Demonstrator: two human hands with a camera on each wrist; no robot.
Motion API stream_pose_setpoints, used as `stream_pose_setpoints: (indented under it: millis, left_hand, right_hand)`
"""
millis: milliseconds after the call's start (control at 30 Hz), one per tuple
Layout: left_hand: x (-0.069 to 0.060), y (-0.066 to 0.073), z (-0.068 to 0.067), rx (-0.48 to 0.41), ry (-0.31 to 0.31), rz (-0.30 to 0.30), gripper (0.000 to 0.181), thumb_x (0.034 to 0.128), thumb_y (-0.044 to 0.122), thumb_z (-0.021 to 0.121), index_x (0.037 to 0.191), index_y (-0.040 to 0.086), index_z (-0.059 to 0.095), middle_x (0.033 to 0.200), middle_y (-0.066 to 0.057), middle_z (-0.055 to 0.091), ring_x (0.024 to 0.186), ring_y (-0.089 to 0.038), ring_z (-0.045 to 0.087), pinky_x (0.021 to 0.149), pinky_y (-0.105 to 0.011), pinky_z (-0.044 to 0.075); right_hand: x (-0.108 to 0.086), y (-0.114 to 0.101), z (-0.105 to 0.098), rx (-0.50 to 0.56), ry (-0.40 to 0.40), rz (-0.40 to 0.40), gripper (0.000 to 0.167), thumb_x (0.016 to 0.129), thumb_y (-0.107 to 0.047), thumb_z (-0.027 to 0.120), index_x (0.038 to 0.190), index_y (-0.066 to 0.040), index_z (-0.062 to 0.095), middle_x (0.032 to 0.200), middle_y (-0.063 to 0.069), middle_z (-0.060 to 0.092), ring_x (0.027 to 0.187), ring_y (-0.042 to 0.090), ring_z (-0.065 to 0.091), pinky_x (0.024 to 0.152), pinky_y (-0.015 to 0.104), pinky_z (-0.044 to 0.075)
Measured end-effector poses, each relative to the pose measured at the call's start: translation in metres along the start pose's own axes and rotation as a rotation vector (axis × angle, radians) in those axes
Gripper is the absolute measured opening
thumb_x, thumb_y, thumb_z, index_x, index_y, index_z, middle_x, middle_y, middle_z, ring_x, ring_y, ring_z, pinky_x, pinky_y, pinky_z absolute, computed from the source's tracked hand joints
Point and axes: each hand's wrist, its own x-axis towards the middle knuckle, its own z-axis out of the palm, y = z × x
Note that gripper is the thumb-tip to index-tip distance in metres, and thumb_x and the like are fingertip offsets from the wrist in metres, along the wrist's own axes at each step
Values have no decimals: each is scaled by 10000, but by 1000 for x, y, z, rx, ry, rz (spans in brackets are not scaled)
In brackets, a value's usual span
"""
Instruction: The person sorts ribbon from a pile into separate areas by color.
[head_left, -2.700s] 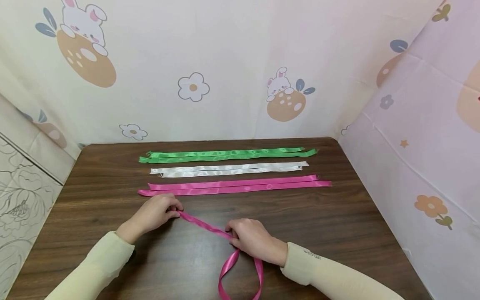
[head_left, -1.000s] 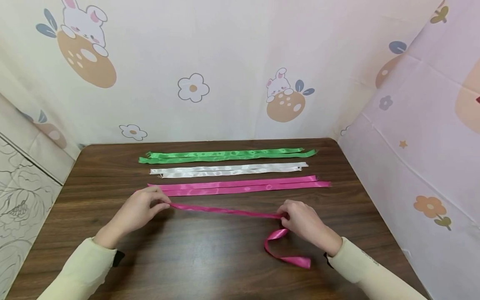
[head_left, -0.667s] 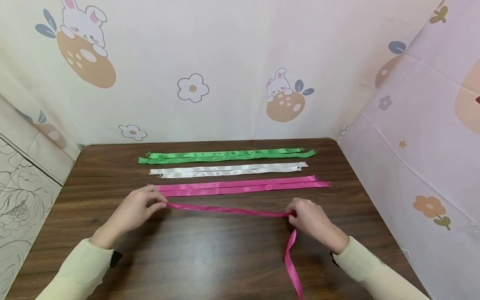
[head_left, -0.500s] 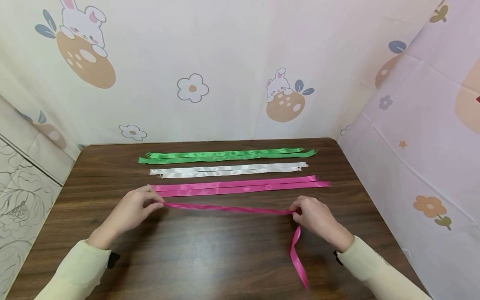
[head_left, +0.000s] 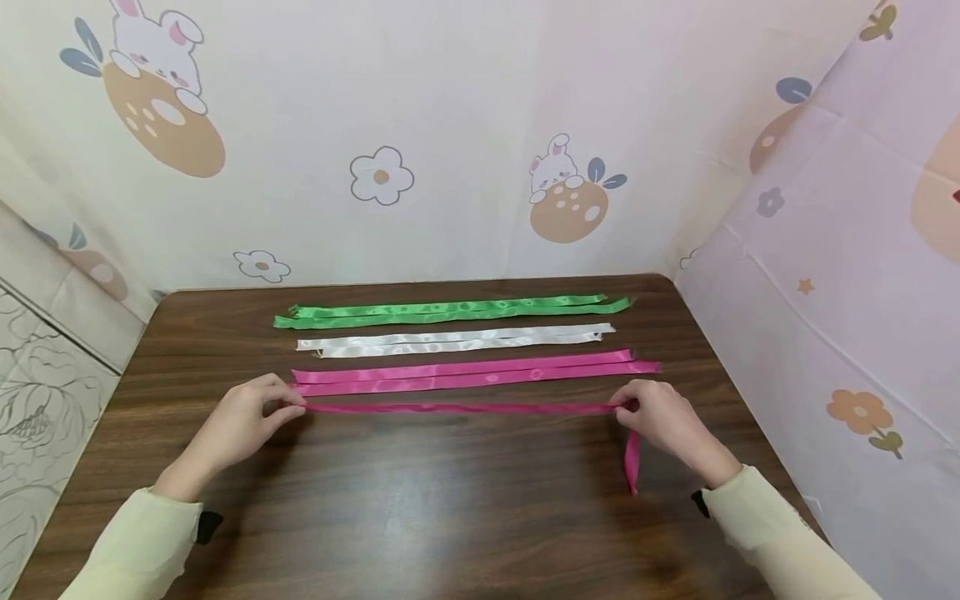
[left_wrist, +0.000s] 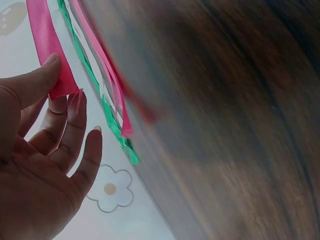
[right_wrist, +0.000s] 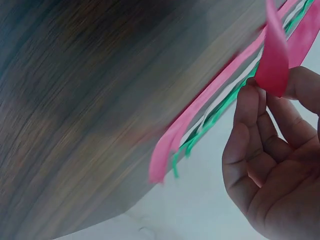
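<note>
A pink satin ribbon [head_left: 450, 408] is stretched nearly straight between both hands, just in front of the ribbons lying on the table. My left hand [head_left: 243, 421] pinches its left end between thumb and fingers; in the left wrist view the cut end of the ribbon [left_wrist: 52, 55] shows under the thumb. My right hand [head_left: 667, 421] pinches the ribbon further along, and a short tail [head_left: 632, 462] hangs below it. In the right wrist view the ribbon [right_wrist: 274, 65] folds at the fingertips.
On the brown wooden table [head_left: 397, 517] lie two pink ribbons [head_left: 465, 372], two white ribbons [head_left: 457, 339] and two green ribbons [head_left: 450, 311], in rows. A patterned cloth [head_left: 465, 108] hangs behind the table, and another covers the right side.
The hands have moved apart, the right going right and away, the left going left. The ribbon between them is longer and straighter; the tail below the right hand is shorter.
</note>
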Motion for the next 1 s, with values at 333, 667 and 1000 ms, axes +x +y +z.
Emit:
stream_pose_setpoints:
  millis: [333, 667, 1000]
  left_hand:
    - [-4, -13, 1, -9, 21, -34, 80, 861, 133, 827, 918, 184, 804, 917, 42, 719, 872, -146, 654, 754, -339, 540]
    - [-4, -21, 5, -23, 43, -91, 59, 903, 185, 799, 933, 134, 807, 934, -22, 758, 896, -210, 685, 792, -421, 543]
    - [-1, -22, 8, -36, -2, -192, 146, 898, 274, 811, 949, 138, 820, 991, -108, 796, 844, -224, 660, 730, -347, 493]
  right_hand:
    - [10, 46, -10, 70, 2, -19, 122, 953, -154, 725, 1041, -106, 795, 980, 81, 769, 717, 166, 628, 637, 306, 516]
    - [15, 81, -11, 166, -25, 38, 309, 1008, -372, 661, 1167, -128, 766, 1059, 67, 771, 905, 158, 631, 784, 318, 525]
    - [22, 94, 1, 172, 106, 129, 401, 975, -414, 701, 1164, -65, 762, 1209, 242, 723, 1107, 403, 651, 943, 585, 534]
